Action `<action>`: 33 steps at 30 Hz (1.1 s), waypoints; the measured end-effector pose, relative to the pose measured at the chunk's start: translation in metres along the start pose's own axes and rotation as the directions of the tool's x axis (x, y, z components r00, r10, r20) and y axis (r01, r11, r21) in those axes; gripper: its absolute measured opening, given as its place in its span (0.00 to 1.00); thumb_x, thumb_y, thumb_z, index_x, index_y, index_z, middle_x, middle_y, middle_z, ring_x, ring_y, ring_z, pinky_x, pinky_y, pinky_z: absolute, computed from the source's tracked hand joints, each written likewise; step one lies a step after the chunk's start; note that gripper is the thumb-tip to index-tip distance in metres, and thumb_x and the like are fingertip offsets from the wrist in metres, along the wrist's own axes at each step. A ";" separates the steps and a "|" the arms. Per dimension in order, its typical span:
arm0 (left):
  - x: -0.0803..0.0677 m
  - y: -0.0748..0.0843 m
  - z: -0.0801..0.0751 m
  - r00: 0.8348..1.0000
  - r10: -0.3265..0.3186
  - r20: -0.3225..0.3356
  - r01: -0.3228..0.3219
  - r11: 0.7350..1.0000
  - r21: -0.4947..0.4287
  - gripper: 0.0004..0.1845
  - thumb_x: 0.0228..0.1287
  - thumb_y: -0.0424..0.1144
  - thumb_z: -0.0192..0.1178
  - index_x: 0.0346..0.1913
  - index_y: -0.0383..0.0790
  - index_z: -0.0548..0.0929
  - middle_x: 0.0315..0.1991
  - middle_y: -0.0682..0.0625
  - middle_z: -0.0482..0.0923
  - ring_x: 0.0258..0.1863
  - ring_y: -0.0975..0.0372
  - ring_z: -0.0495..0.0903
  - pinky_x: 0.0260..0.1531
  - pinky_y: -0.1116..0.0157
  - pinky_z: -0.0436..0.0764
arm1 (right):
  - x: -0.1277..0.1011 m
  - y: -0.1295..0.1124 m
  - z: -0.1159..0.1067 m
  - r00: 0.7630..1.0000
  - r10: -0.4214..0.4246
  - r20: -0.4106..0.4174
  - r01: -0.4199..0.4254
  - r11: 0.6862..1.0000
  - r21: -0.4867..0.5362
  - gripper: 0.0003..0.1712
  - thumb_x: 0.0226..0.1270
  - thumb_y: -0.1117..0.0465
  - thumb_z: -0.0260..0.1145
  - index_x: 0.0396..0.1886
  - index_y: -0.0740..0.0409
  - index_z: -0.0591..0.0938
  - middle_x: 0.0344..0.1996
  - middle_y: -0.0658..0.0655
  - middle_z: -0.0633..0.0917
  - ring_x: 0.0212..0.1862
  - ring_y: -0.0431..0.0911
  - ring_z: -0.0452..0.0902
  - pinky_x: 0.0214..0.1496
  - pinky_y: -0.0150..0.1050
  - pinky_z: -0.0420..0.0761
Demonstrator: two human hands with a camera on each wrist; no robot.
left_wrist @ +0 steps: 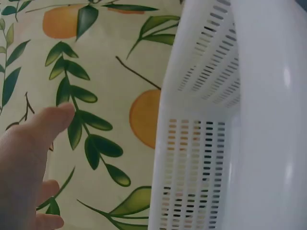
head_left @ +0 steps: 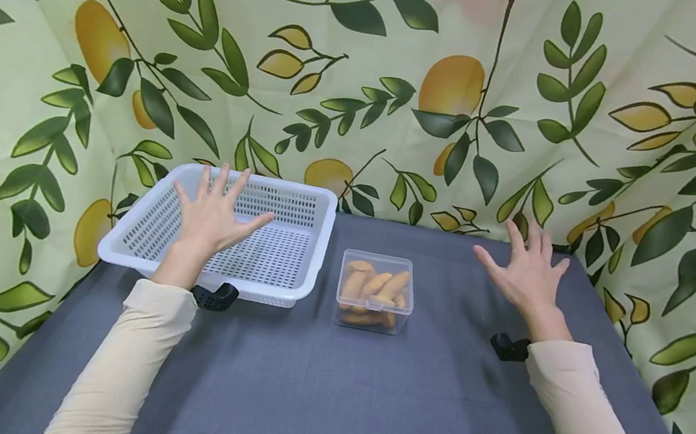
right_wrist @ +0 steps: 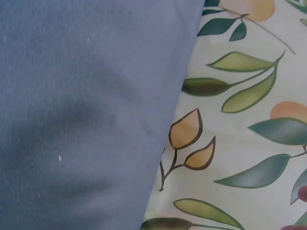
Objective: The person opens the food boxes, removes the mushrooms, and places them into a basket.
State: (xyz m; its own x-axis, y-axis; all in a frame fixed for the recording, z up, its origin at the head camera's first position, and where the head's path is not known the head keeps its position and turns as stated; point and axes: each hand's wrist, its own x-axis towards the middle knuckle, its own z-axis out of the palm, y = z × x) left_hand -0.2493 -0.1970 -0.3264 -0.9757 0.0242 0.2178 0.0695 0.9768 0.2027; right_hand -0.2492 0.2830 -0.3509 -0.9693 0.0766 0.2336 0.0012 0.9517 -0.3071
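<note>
left hand (head_left: 211, 215) spread over white basket (head_left: 297, 198), seemingly not touching

A flat counter covered in dark blue-grey cloth (head_left: 321, 393) fills the lower half of the head view. Behind it and along both sides hangs a pale green fabric backdrop printed with dark green leaves and orange-yellow fruit (head_left: 410, 69), creased in soft folds at the corners. The backdrop meets the counter at its far edge and right edge; the right wrist view shows that seam closely. Light is even and soft, with faint shadows on the cloth.
</note>
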 end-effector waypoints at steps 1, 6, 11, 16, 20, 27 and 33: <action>-0.001 0.001 0.000 1.000 0.007 -0.010 -0.007 1.000 0.000 0.48 0.60 0.73 0.46 0.77 0.53 0.47 0.79 0.39 0.42 0.78 0.39 0.40 0.68 0.27 0.35 | -0.002 -0.001 0.001 1.000 -0.009 -0.010 0.009 1.000 0.017 0.50 0.64 0.25 0.46 0.77 0.50 0.53 0.76 0.69 0.48 0.75 0.71 0.42 0.65 0.82 0.46; -0.010 0.005 0.003 0.993 0.067 -0.092 -0.068 0.998 -0.002 0.39 0.67 0.63 0.49 0.73 0.43 0.60 0.73 0.36 0.59 0.74 0.42 0.57 0.73 0.34 0.49 | -0.012 -0.007 0.005 0.996 -0.056 -0.067 0.063 0.992 0.110 0.41 0.72 0.36 0.48 0.72 0.62 0.61 0.71 0.73 0.59 0.69 0.72 0.54 0.63 0.73 0.61; -0.021 0.010 0.011 0.972 0.133 -0.196 -0.141 0.990 -0.027 0.30 0.69 0.54 0.52 0.66 0.39 0.71 0.65 0.38 0.73 0.67 0.44 0.70 0.70 0.42 0.65 | -0.026 -0.014 0.010 0.995 -0.078 -0.060 0.090 0.968 0.236 0.36 0.75 0.43 0.50 0.69 0.66 0.64 0.66 0.73 0.66 0.67 0.69 0.60 0.65 0.68 0.64; -0.033 0.016 0.020 0.956 0.173 -0.236 -0.197 0.977 -0.084 0.25 0.69 0.50 0.53 0.62 0.37 0.76 0.62 0.39 0.76 0.64 0.45 0.74 0.67 0.46 0.71 | -0.039 -0.020 0.021 0.994 -0.105 -0.039 0.112 0.924 0.367 0.32 0.76 0.48 0.50 0.68 0.68 0.65 0.64 0.73 0.69 0.63 0.67 0.67 0.61 0.65 0.72; -0.041 0.021 0.027 0.938 0.221 -0.267 -0.255 0.962 -0.098 0.23 0.68 0.47 0.56 0.60 0.37 0.78 0.60 0.40 0.78 0.62 0.46 0.76 0.66 0.48 0.73 | -0.048 -0.024 0.031 0.993 -0.115 -0.028 0.115 0.880 0.461 0.31 0.76 0.50 0.50 0.68 0.68 0.65 0.65 0.73 0.70 0.65 0.66 0.67 0.62 0.64 0.73; -0.055 0.036 0.038 0.899 0.310 -0.310 -0.356 0.929 -0.100 0.22 0.65 0.45 0.60 0.57 0.36 0.80 0.58 0.40 0.80 0.60 0.47 0.78 0.65 0.49 0.75 | -0.062 -0.034 0.049 0.993 -0.115 0.034 0.074 0.809 0.583 0.31 0.76 0.51 0.52 0.68 0.67 0.65 0.67 0.71 0.70 0.69 0.64 0.65 0.67 0.63 0.70; -0.063 0.052 0.047 0.868 0.381 -0.320 -0.426 0.901 -0.084 0.20 0.64 0.44 0.62 0.56 0.38 0.81 0.57 0.41 0.81 0.59 0.50 0.79 0.65 0.51 0.76 | -0.067 -0.041 0.064 0.983 -0.148 0.110 0.034 0.734 0.679 0.32 0.73 0.54 0.56 0.71 0.65 0.62 0.70 0.70 0.66 0.72 0.63 0.62 0.69 0.62 0.69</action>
State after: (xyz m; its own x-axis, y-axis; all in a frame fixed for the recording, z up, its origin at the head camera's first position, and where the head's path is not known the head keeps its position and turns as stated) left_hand -0.1943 -0.1374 -0.3743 -0.7537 0.3250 0.5713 0.4961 0.8514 0.1702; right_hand -0.1998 0.2195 -0.4132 -0.9799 -0.0981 0.1736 -0.1994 0.4989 -0.8434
